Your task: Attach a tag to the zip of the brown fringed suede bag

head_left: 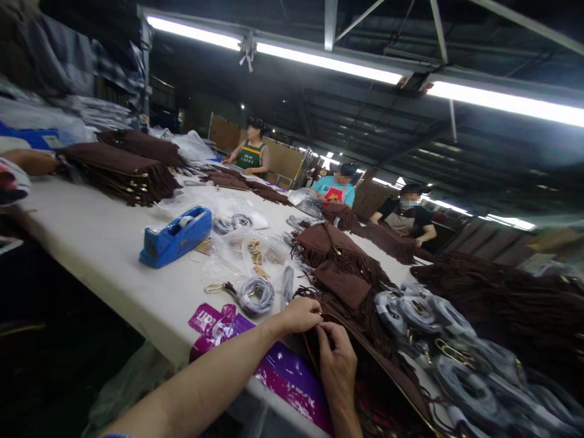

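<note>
**Two-handed pinch on a fringed brown bag [387, 365]**

The left hand [301, 315] is curled, its fingertips pressed together on the upper corner of the bag, beside a small gold-coloured glint. The right hand [338, 356] adjoins it, thumb and forefinger closed on the same edge; the exact part pinched is hidden by the fingers. The bag lies at the near side of the pale table [109, 237], slanting toward the lower right, its gold-coloured zip edge facing the wearer.

Beneath the left arm is a purple wrapper [292, 371]. Just beyond the hands lie a grey coiled strap [258, 296] with a metal clip and, farther left, a blue tape dispenser [176, 240]. To the right is a heap of wrapped straps [469, 389]; more brown bags are stacked at the far left [112, 161].

Across the table are a person in a green apron [250, 156], one in a red apron [335, 194] and one in a dark top [404, 220]. Another worker's hand [39, 163] enters at the left margin, beside the stack. Tube lights [328, 62] run overhead.
</note>
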